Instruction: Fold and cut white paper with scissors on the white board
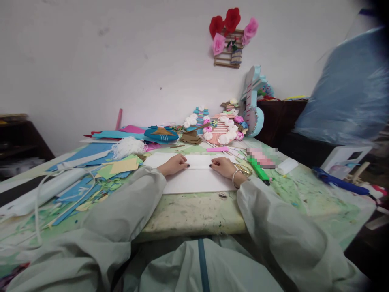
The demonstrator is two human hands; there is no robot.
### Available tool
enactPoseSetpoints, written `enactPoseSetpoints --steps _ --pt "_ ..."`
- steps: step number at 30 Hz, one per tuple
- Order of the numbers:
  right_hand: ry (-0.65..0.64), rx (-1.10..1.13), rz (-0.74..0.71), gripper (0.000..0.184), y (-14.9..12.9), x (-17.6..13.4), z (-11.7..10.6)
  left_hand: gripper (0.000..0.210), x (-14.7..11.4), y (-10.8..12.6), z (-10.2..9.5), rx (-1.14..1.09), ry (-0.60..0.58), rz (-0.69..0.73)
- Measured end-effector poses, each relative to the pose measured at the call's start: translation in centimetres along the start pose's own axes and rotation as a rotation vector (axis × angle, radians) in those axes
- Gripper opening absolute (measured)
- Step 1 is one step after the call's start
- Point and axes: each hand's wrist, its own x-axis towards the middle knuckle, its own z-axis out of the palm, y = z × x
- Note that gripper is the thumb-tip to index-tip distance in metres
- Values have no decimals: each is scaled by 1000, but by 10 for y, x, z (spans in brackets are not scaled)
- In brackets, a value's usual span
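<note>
A sheet of white paper point(197, 182) lies in front of me near the table's front edge. Across it, between my hands, runs a narrow raised band that looks like a fold or rolled part of the paper. My left hand point(175, 164) pinches the left end of this band, fingers curled and thumb toward the middle. At the right end, my right hand point(224, 165) grips the band in the same way, a bracelet on its wrist. The fingertips are partly hidden, and both hands rest low over the sheet.
Left of the paper are colored scraps point(117, 184), white string point(129, 147) and a white roll point(45, 194). On the right lie a green utility knife point(258, 170), a white block point(287, 166) and a blue-handled tool point(340, 182). Paper crafts point(220, 132) stand against the wall.
</note>
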Motion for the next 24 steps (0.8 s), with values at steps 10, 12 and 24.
enactPoseSetpoints --steps 10,12,24 --pt "19 -64 36 12 -4 2 3 25 0 6 6 41 61 -17" --pt "23 -85 45 10 -5 2 4 19 -1 8 8 103 99 -3" --pt "100 -292 -211 18 -15 -4 9 28 -12 40 12 481 82 434"
